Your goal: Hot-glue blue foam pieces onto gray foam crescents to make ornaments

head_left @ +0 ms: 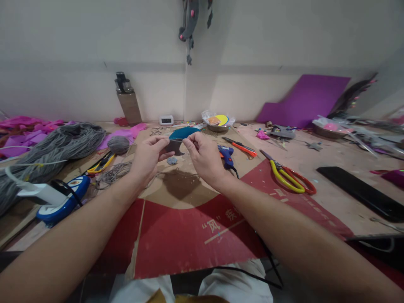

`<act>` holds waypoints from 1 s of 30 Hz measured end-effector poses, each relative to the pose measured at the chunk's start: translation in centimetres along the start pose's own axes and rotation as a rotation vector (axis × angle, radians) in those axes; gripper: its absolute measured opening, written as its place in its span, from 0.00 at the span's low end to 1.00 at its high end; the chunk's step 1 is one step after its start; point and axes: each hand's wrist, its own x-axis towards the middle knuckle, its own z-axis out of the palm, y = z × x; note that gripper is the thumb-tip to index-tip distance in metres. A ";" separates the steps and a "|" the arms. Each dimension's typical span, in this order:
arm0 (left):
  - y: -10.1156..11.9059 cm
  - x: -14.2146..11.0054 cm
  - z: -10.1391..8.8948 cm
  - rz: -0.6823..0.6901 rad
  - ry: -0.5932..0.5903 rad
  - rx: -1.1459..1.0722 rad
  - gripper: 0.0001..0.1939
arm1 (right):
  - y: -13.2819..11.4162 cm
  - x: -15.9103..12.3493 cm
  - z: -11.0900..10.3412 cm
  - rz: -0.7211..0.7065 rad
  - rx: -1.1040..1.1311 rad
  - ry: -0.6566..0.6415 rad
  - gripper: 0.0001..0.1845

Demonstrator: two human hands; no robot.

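In front of me, above the cardboard, both hands hold a small dark grey piece [174, 146], flat and curved along its lower edge, with a thin strand along its top. My left hand [150, 158] pinches its left end between thumb and fingers. At the strand's right end, my right hand [204, 159] is closed in a pinch. Just behind the fingers lies a teal rounded piece [184, 132], partly hidden. A small blue-grey bit [172, 160] rests on the cardboard [189, 233] below. Right of my right hand is a blue glue gun [227, 155], partly covered.
Scissors [288, 176] with yellow and red handles and a black slab [361, 191] lie right. An orange-handled cutting tool [242, 147] is nearer. At left are grey yarn [72, 143], a yarn ball [118, 144], a yellow cutter [101, 164] and a blue power strip [63, 204].
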 end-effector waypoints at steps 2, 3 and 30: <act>0.1 -0.1 0.1 0.001 -0.004 -0.009 0.08 | 0.1 -0.1 -0.1 0.007 -0.017 -0.010 0.15; 0.1 -0.1 0.1 -0.001 -0.008 -0.016 0.08 | 0.2 -0.2 -0.1 0.008 -0.016 -0.016 0.16; -0.1 0.2 -0.3 -0.070 -0.119 -0.083 0.07 | 0.5 -0.2 0.4 0.039 0.243 -0.094 0.06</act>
